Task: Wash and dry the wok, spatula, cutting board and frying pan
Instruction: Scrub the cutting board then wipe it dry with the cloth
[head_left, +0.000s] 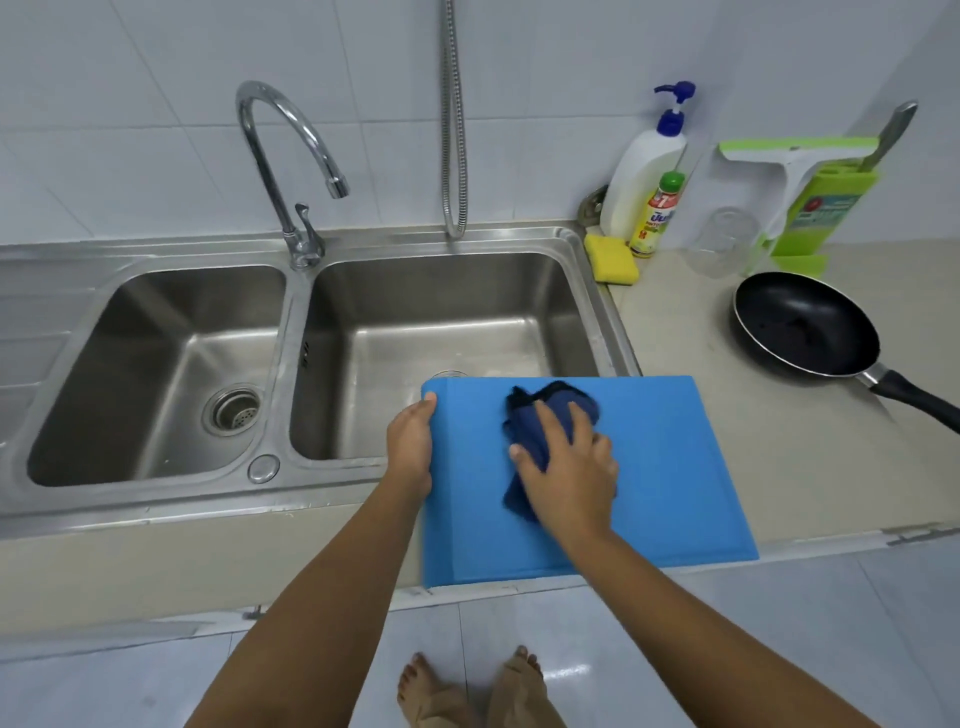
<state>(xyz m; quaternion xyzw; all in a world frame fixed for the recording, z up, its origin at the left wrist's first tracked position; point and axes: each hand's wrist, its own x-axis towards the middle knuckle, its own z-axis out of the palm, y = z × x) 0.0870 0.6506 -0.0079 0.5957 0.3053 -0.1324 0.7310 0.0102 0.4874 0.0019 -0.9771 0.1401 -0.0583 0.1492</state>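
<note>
Head view: L hand (410, 447) fingers clamp cutting board (675, 467) edge to steady it; R hand (571, 467) fingers, spread apart, press cloth (522, 421) beneath them to dry.

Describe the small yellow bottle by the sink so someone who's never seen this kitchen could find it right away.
Start at the double steel sink and go to its back right corner, by the tiled wall. The small yellow bottle stands there in front of a tall white pump bottle, just right of a yellow sponge. It alone has a green cap.
</note>
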